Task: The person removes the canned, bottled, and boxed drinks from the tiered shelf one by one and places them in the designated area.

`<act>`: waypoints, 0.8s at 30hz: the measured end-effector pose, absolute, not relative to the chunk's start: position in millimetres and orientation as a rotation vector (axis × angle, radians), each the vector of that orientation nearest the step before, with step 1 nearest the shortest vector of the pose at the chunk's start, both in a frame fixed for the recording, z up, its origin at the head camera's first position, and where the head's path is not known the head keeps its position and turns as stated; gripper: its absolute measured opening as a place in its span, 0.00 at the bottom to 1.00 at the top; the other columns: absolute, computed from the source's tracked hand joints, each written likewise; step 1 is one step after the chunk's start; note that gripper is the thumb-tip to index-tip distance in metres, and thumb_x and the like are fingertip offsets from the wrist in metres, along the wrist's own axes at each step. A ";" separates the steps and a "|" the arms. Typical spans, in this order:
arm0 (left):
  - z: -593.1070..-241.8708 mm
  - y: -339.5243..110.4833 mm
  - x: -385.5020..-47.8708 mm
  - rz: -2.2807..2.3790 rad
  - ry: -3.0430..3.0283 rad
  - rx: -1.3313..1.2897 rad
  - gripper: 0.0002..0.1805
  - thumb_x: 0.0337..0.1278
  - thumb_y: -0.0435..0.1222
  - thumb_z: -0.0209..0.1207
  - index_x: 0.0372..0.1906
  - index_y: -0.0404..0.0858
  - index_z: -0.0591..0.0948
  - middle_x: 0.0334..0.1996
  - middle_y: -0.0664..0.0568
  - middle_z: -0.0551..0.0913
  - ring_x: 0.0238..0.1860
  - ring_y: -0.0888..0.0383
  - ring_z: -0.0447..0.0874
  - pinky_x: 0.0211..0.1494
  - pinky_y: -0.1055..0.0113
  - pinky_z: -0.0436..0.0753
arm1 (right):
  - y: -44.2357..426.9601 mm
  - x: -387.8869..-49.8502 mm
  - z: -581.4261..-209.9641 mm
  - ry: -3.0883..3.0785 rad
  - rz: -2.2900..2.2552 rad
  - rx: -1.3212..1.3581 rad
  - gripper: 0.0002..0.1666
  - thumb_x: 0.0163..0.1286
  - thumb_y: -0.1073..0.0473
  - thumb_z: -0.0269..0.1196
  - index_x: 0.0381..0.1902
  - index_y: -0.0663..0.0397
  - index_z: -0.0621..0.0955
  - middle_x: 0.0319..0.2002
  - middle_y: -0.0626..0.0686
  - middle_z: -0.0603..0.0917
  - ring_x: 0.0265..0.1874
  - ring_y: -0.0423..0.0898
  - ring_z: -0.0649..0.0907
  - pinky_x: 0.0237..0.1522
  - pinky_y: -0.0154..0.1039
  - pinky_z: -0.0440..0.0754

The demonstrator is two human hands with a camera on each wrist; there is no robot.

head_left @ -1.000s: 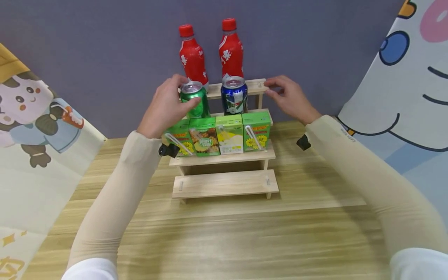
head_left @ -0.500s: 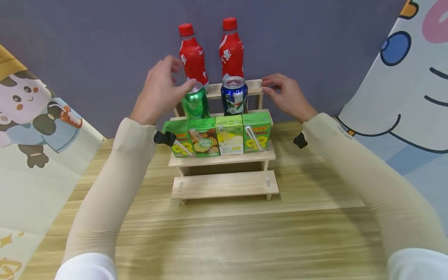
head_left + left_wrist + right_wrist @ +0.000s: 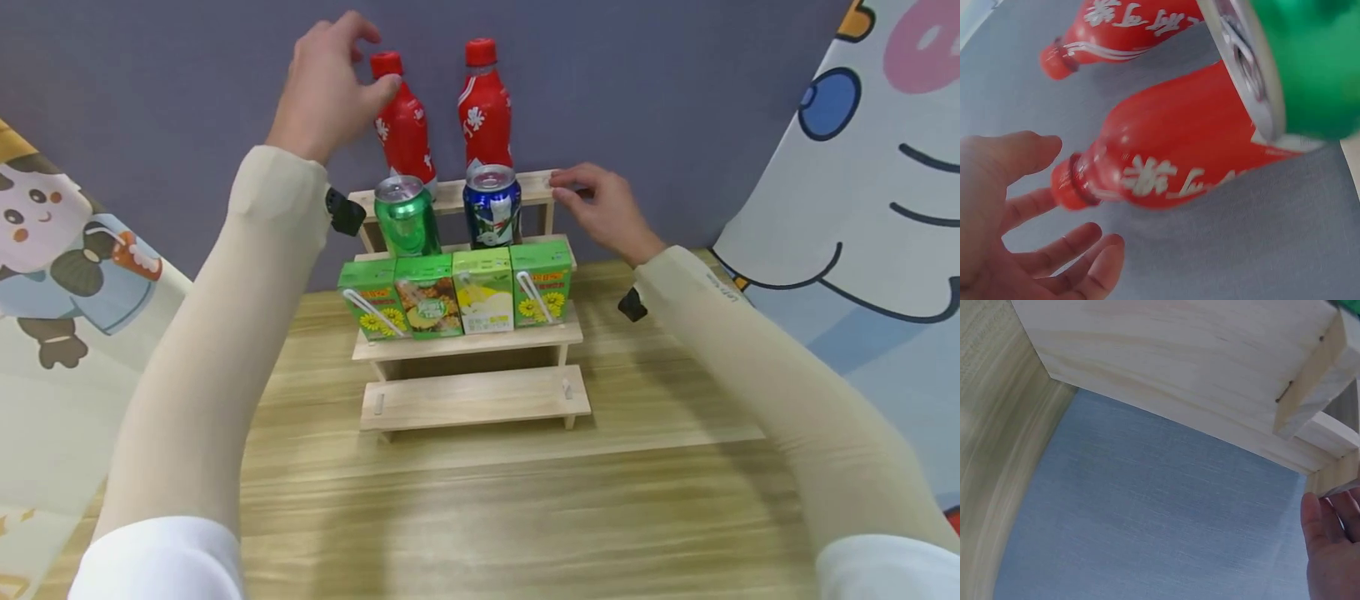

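Note:
My left hand (image 3: 326, 87) is raised beside the cap of the left red cola bottle (image 3: 405, 137). In the left wrist view, its thumb and fingers spread around the red cap (image 3: 1072, 181) with a gap. That bottle and a second red bottle (image 3: 485, 121) stand on the top tier of a stepped wooden rack (image 3: 536, 185). My right hand (image 3: 603, 208) pinches the right end of this top tier; in the right wrist view its fingertips meet the board's edge. One tier down, a green can (image 3: 408, 221) and a blue can (image 3: 491, 208) stand upright.
Several juice boxes (image 3: 482, 287) with straws fill the tier below the cans. The lowest wooden step (image 3: 472, 398) bears nothing. The rack stands on a wood-grain table (image 3: 480, 517) before a grey wall (image 3: 637, 83). Cartoon panels (image 3: 885, 208) flank both sides.
My left hand has left the green can and risen to the left bottle's cap. My right hand keeps its place at the rack's top tier. The view has shifted slightly.

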State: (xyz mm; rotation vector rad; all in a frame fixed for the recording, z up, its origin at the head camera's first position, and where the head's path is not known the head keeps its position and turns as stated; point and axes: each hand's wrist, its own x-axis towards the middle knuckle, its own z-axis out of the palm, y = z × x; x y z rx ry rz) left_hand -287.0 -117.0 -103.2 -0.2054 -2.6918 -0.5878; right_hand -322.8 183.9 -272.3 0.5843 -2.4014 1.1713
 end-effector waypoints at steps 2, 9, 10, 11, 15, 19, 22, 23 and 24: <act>-102.5 -112.3 -291.9 -0.589 -2.697 -0.203 0.30 0.63 0.50 0.53 0.69 0.54 0.62 0.66 0.55 0.62 0.63 0.59 0.63 0.58 0.71 0.70 | 181.9 -324.3 -272.8 -2.387 1.176 0.581 0.15 0.69 0.56 0.58 0.49 0.58 0.83 0.52 0.52 0.79 0.48 0.45 0.78 0.51 0.40 0.74; -105.6 -105.5 -298.8 -0.614 -2.693 -0.178 0.27 0.65 0.45 0.51 0.68 0.51 0.63 0.65 0.54 0.63 0.64 0.58 0.63 0.59 0.70 0.69 | 175.4 -327.2 -273.9 -2.394 1.162 0.574 0.15 0.69 0.56 0.59 0.49 0.57 0.83 0.52 0.51 0.80 0.48 0.43 0.78 0.49 0.36 0.74; -106.2 -106.0 -298.5 -0.635 -2.686 -0.178 0.27 0.65 0.45 0.52 0.68 0.50 0.63 0.65 0.54 0.64 0.64 0.58 0.64 0.59 0.69 0.69 | 174.9 -327.3 -273.9 -2.392 1.163 0.576 0.15 0.69 0.57 0.59 0.48 0.58 0.83 0.52 0.51 0.80 0.48 0.43 0.78 0.49 0.36 0.74; -107.1 -106.8 -298.4 -0.634 -2.678 -0.177 0.27 0.65 0.45 0.52 0.68 0.50 0.64 0.65 0.54 0.64 0.64 0.58 0.64 0.59 0.70 0.69 | 174.6 -327.3 -273.9 -2.389 1.164 0.577 0.14 0.69 0.57 0.59 0.48 0.58 0.83 0.52 0.51 0.80 0.48 0.44 0.78 0.49 0.36 0.74; -110.9 -110.1 -298.2 -0.623 -2.625 -0.187 0.25 0.66 0.44 0.51 0.66 0.47 0.66 0.63 0.52 0.65 0.62 0.58 0.65 0.59 0.71 0.69 | 174.8 -326.8 -273.0 -2.396 1.174 0.567 0.14 0.69 0.58 0.59 0.48 0.59 0.83 0.51 0.52 0.80 0.49 0.44 0.78 0.52 0.36 0.73; -112.0 -116.2 -299.2 -0.580 -2.574 -0.200 0.24 0.66 0.43 0.50 0.66 0.44 0.67 0.62 0.51 0.66 0.62 0.58 0.65 0.58 0.72 0.69 | 175.3 -326.3 -270.5 -2.412 1.174 0.561 0.15 0.70 0.58 0.57 0.49 0.60 0.82 0.50 0.53 0.80 0.50 0.46 0.78 0.54 0.37 0.73; -109.8 -126.3 -297.6 -0.594 -2.542 -0.178 0.24 0.66 0.44 0.50 0.66 0.45 0.67 0.63 0.52 0.66 0.63 0.59 0.64 0.59 0.71 0.68 | 174.6 -326.5 -267.1 -2.435 1.161 0.562 0.15 0.70 0.59 0.57 0.49 0.60 0.82 0.50 0.54 0.80 0.50 0.47 0.78 0.54 0.38 0.73; -108.8 -130.7 -296.4 -0.598 -2.530 -0.165 0.25 0.66 0.45 0.50 0.66 0.45 0.67 0.63 0.52 0.66 0.63 0.59 0.63 0.60 0.71 0.67 | 174.2 -326.5 -265.5 -2.448 1.159 0.557 0.15 0.70 0.59 0.57 0.49 0.61 0.82 0.49 0.54 0.80 0.50 0.47 0.78 0.54 0.39 0.73; -107.7 -135.3 -294.6 -0.599 -2.517 -0.151 0.25 0.66 0.45 0.50 0.66 0.46 0.67 0.63 0.53 0.66 0.63 0.60 0.63 0.60 0.71 0.66 | 173.7 -326.9 -263.8 -2.457 1.150 0.554 0.14 0.70 0.59 0.58 0.48 0.61 0.82 0.49 0.54 0.80 0.50 0.47 0.78 0.54 0.39 0.73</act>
